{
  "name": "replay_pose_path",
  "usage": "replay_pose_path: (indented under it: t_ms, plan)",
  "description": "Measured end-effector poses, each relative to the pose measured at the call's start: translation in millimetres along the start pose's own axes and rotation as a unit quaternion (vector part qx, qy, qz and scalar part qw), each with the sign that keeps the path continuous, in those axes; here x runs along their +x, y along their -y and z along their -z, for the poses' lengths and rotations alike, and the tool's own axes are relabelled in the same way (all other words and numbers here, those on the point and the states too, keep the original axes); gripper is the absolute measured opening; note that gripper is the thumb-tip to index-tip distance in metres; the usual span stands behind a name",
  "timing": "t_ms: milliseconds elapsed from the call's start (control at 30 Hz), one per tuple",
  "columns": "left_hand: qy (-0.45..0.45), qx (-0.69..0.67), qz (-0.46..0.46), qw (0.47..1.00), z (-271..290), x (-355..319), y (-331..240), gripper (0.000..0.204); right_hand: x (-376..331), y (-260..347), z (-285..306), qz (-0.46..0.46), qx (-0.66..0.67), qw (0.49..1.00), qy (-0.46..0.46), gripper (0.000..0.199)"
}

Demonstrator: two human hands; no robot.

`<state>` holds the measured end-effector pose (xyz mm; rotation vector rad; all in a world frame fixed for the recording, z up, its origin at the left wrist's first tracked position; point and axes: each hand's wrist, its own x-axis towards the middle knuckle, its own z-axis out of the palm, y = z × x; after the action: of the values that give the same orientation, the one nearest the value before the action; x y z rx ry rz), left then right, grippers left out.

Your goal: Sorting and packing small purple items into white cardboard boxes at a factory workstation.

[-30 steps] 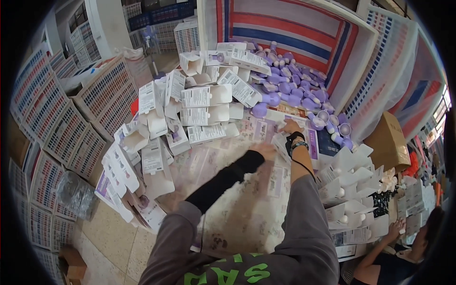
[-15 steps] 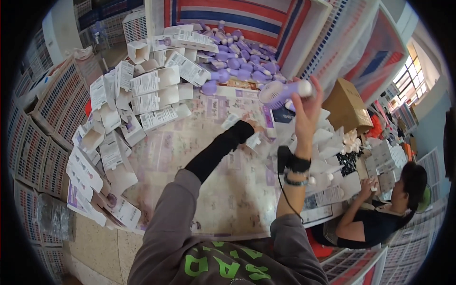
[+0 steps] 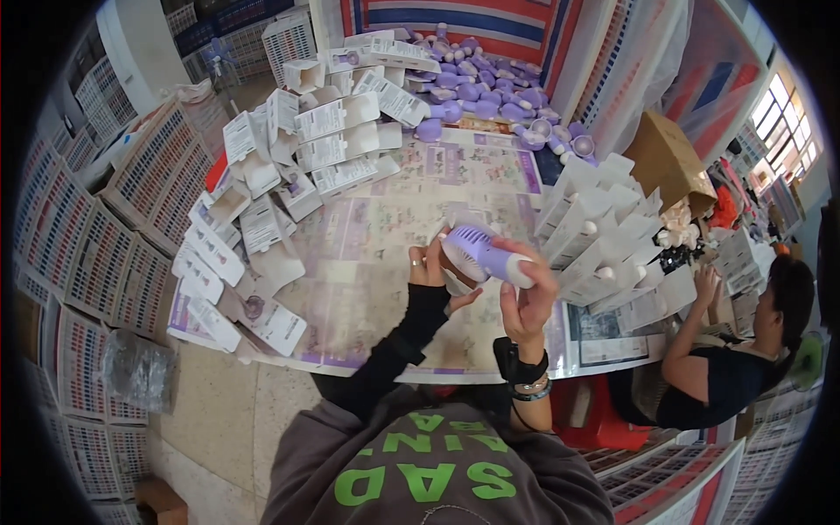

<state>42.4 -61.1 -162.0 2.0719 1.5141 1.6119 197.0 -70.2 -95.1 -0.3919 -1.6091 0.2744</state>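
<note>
Patterned table (image 3: 367, 262); above it, toward near edge, purple fan (image 3: 495, 261). R hand (image 3: 532, 299) grips its handle; L hand (image 3: 429, 273) curled by its head, grip unclear. Prob. two-handed positioning; next move needs steady hold.

The palm of the left hand (image 3: 430, 265) is partly covered by the round, slatted head of a purple-and-white plastic handheld fan (image 3: 484, 252), so its grip cannot be told. Part of the fan's pale handle end is hidden by the fingers of the right hand (image 3: 530, 296). In the heap of purple-and-white plastic fans (image 3: 490, 87), the lower ones are buried under others. The lower parts of the white-tipped objects (image 3: 605, 274) are concealed by upright white cardboard boxes (image 3: 573, 229). The red, white and blue striped panel (image 3: 464, 19) is cut off by the top edge, the grey sweatshirt (image 3: 306, 468) by the bottom edge.
</note>
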Motion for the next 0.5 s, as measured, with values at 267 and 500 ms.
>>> replay_pose_path:
  t_ms: [267, 500]
  plan:
    - [-0.020, 0.041, 0.035, 0.998, -0.4, -37.6, -5.4, 0.117, 17.8, 50.5, 2.6, -0.095, -0.181, 0.962, 0.179, 0.056]
    - [-0.055, 0.045, 0.017, 0.997, -2.1, -35.3, -2.7, 0.121, 32.4, 57.1, 2.1, -0.118, -0.246, 0.930, 0.247, 0.063]
